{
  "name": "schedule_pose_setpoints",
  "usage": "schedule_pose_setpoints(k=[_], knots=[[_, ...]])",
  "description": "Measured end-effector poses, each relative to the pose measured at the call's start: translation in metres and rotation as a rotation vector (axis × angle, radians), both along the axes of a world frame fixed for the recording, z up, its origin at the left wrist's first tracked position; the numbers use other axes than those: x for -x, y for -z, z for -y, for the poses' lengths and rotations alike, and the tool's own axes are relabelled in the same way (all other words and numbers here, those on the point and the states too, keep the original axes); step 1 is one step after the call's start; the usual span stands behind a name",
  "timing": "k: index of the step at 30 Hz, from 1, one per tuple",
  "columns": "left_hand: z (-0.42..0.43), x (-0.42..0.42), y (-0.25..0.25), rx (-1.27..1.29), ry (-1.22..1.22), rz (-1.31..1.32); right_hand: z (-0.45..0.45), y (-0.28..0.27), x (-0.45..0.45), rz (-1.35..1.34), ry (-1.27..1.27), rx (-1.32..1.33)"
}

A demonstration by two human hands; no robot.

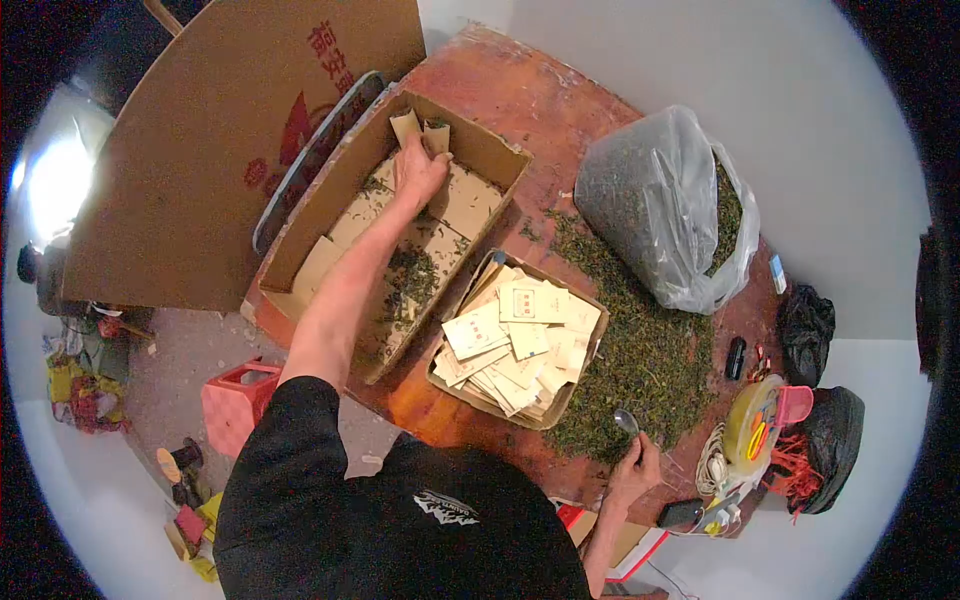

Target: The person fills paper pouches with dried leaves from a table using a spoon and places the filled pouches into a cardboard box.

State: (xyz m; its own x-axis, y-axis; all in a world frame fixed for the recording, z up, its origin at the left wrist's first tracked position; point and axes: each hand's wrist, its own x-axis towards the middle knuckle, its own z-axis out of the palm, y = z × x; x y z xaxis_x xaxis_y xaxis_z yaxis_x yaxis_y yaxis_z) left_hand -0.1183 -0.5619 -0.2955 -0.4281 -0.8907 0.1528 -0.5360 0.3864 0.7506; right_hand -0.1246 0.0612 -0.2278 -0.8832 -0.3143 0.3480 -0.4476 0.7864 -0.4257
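Left hand (422, 175) — on my monitor I see it closed on paper sachets (437, 136) at the far end of a long cardboard box (485, 142); right hand (637, 475), well apart, gripping a spoon (626, 421) over loose dried leaves (640, 375) — printed paper packets (535, 303) heaped between.

My T-shirt (320, 500) is black with a white mountain print. My spoon (626, 421) is silver, the loose leaves (640, 370) a mottled dark green and brown. The packets (526, 304) are cream, stamped with small dark print; the table (490, 85) is red-brown, the stool (226, 418) pinkish red, the cardboard panel (200, 140) brown with red characters.
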Motion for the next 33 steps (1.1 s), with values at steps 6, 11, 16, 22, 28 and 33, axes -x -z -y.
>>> schedule_pose_setpoints(k=[6, 11, 16, 22, 28, 33], knots=[[0.0, 0.002, 0.002, 0.02, -0.022, 0.028, 0.011, -0.008, -0.002, 0.052, 0.01, 0.037], [-0.008, 0.001, -0.01, -0.015, -0.038, 0.014, 0.011, -0.009, -0.001, 0.125, 0.052, 0.014], [-0.004, 0.003, 0.0, 0.09, -0.062, -0.092, 0.008, -0.008, 0.0, 0.108, 0.042, 0.03], [-0.004, -0.007, -0.003, 0.096, -0.074, -0.042, 0.012, -0.007, 0.002, 0.09, 0.029, 0.037], [-0.013, -0.016, -0.021, 0.005, -0.001, 0.048, 0.007, -0.004, 0.005, 0.07, -0.006, 0.033], [-0.043, -0.027, -0.06, 0.076, 0.134, -0.171, 0.009, -0.004, 0.006, 0.018, -0.035, 0.049]])
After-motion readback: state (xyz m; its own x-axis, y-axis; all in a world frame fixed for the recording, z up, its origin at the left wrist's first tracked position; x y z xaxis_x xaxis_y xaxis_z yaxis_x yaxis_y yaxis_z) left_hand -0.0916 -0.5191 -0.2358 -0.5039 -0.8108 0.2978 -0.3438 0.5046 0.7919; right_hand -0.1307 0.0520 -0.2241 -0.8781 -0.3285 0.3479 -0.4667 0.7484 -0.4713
